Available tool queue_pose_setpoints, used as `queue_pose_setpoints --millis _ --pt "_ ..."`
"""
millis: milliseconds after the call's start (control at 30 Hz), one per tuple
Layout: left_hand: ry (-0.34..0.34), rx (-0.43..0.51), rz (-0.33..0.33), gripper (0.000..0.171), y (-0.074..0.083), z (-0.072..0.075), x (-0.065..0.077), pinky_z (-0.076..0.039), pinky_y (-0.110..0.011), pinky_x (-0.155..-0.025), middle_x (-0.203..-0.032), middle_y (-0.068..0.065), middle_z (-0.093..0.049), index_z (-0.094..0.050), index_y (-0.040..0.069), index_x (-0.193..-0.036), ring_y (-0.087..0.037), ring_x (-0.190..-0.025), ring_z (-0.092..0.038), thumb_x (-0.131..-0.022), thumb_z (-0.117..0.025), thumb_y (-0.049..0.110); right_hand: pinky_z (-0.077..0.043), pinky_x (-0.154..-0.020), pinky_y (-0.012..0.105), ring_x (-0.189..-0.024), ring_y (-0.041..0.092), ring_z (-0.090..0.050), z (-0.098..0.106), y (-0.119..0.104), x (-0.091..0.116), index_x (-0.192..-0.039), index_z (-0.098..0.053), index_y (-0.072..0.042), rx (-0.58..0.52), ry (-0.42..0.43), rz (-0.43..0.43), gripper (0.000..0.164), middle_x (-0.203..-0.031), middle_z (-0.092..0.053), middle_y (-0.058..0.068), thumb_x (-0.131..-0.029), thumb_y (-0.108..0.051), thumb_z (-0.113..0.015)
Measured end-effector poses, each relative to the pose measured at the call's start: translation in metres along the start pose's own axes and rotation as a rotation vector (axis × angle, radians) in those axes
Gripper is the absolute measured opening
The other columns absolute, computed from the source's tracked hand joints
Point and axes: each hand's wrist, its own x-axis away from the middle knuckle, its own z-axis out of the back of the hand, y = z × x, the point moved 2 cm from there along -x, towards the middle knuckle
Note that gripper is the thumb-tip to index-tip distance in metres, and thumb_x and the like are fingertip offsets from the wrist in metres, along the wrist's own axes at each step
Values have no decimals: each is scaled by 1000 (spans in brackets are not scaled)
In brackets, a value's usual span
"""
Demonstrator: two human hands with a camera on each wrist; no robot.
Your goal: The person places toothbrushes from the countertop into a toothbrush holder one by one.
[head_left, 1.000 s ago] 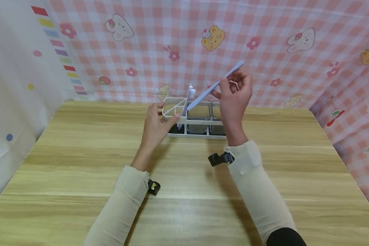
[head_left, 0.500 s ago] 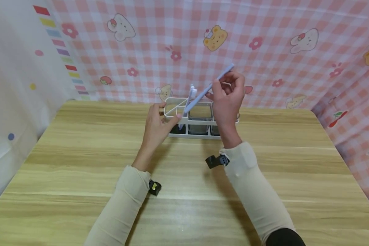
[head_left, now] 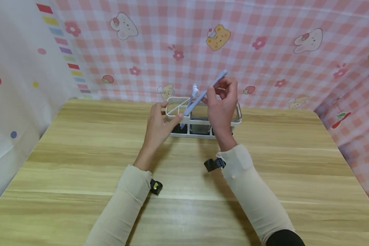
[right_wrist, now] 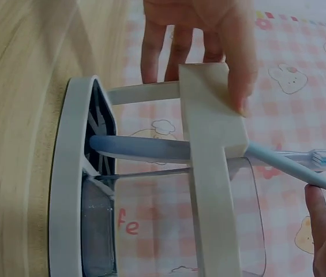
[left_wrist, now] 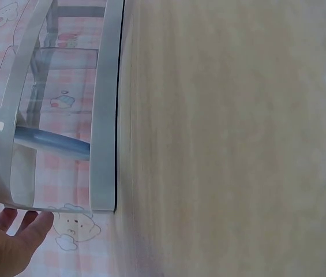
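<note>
A white toothbrush holder (head_left: 200,121) with divided openings stands near the table's back edge. My left hand (head_left: 158,124) grips its left end, thumb on the front top rim and fingers round the far side, as the right wrist view also shows. One toothbrush (right_wrist: 324,159) leans in the left section, bristles up. My right hand (head_left: 222,114) pinches a second pale blue toothbrush (head_left: 200,98), slanted with its lower end right at the left section's rim near my left thumb. Its bristles do not show.
Clear cups (head_left: 200,129) sit in the holder's middle and right sections, the right one partly behind my right hand. The wood-grain table (head_left: 184,205) spreads in front. A pink checked cloth (head_left: 160,41) hangs just behind.
My right hand has moved left and down, bringing the slanted toothbrush's lower end to the left section's rim. The left hand keeps its grip on the holder.
</note>
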Motion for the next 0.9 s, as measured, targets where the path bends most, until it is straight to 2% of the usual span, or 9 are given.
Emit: queue_pose_setpoints --millis 267,567,767,900 --pt "1 -2 3 66 -2 -1 1 -52 -41 -98 -133 -17 -49 -47 -2 -137 -31 -115 -56 -90 -77 33 -61 -66 45 -87 20 -59 -5 6 7 -113 -50 5 103 -50 67 20 -101 -53 6 -96 3 -59" --pt "11 -8 -3 65 -1 -1 0 -52 -40 -96 -133 -15 -50 -49 0 -136 -30 -115 -57 -89 -77 35 -61 -67 47 -87 19 -60 -9 9 9 -111 -51 2 158 -76 99 17 -100 -55 5 -96 4 -59" --pt "9 -18 -4 65 -1 -1 0 -52 -41 -96 -133 -15 -50 -49 0 -136 -31 -115 -57 -90 -76 36 -62 -70 38 -88 20 -61 -12 13 11 -110 -51 1 173 -108 69 17 -100 -55 6 -95 5 -58" --pt "5 -25 -2 65 0 0 0 -52 -41 -96 -134 -15 -50 -48 0 -136 -31 -116 -57 -90 -76 36 -62 -72 44 -89 26 -63 -14 15 14 -111 -50 3 196 -127 58 18 -101 -55 13 -95 5 -59"
